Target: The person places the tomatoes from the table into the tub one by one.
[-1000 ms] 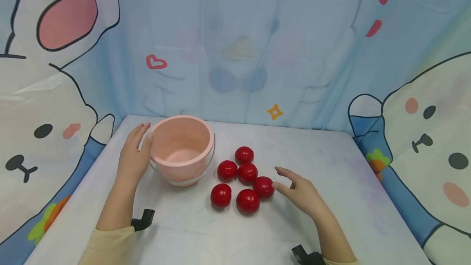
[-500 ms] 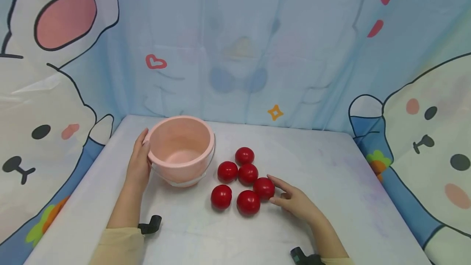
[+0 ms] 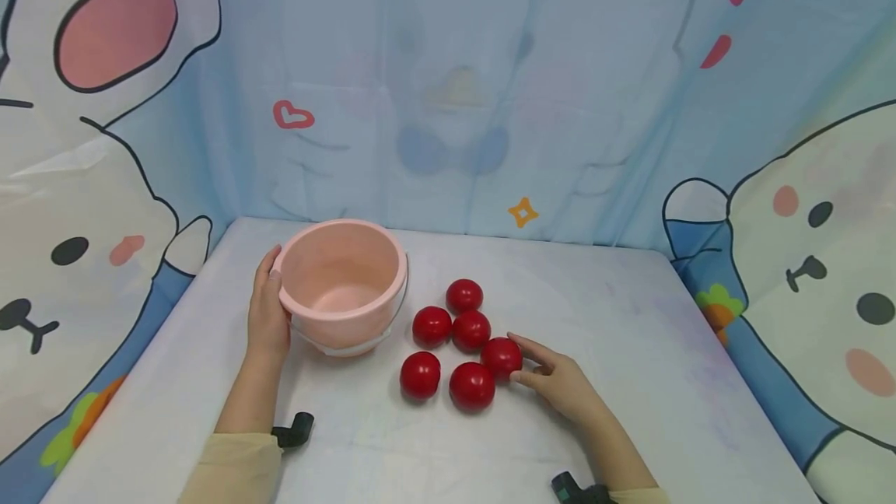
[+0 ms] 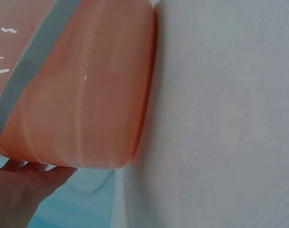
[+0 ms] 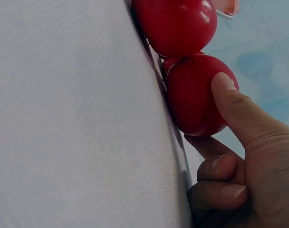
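A pale pink bucket (image 3: pixel 350 325) with a thin light handle (image 3: pixel 353 350) stands upright at the left of the table. My left hand (image 3: pixel 267 313) rests against its left outer wall, the thumb lying along the side in the left wrist view. Several glossy red balls lie in a loose group to the right of the bucket. The rightmost red ball (image 3: pixel 502 357) is between the thumb and index finger of my right hand (image 3: pixel 560 387), still on the table. In the right wrist view, the thumb presses that ball, and the other fingers are curled below.
One red ball (image 3: pixel 472 386) touches or nearly touches the pinched one at front left; another red ball (image 3: pixel 471 330) lies just behind it. A white cloth covers the table (image 3: pixel 700 379). Cartoon-printed blue curtain (image 3: pixel 595 99) encloses the back and sides.
My left hand has moved right until it touches the bucket wall. My right hand has moved slightly down and left, and its thumb and index finger have come round the rightmost red ball.
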Demonstrator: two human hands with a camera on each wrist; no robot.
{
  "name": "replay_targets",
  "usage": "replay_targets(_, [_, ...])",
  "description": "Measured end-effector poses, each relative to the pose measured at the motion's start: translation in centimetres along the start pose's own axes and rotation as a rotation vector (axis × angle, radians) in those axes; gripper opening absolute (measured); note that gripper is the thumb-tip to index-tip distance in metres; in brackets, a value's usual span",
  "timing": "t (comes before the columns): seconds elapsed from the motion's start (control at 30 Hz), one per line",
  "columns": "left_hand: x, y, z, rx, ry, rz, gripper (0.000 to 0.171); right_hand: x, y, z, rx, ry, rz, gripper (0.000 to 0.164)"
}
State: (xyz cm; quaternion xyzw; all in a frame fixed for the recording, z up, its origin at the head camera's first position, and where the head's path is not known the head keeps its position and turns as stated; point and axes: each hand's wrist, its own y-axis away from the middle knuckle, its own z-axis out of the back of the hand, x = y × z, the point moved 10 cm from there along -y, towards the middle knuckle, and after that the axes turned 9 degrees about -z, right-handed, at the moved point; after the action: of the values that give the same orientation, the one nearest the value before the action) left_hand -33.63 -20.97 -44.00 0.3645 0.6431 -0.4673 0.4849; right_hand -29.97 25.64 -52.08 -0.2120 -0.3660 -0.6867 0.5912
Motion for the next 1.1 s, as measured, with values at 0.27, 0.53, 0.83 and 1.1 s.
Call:
replay_targets(0.27, [0.3, 0.0, 0.1, -0.006, 0.027, 0.015, 0.046, 0.2, 0.0, 0.4, 0.023, -0.021, -0.001, 0.070])
replay_targets(0.53, [0.4, 0.1, 0.2, -0.009, -0.029, 0.000, 0.047, 2.2, 0.8, 2.6, 0.060, -0.047, 0.020, 0.063])
replay_targets(0.83, [0.3, -0.1, 0.1, 0.003, -0.050, -0.021, 0.047, 7.9, -0.7, 6.4, 0.043, -0.076, 0.151, 0.059])
replay_targets(1.1, [0.3, -0.1, 0.2, 0.000, -0.056, -0.022, 0.047, 17.0, -3.4, 6.2, 0.197, -0.133, 0.307, 0.056])
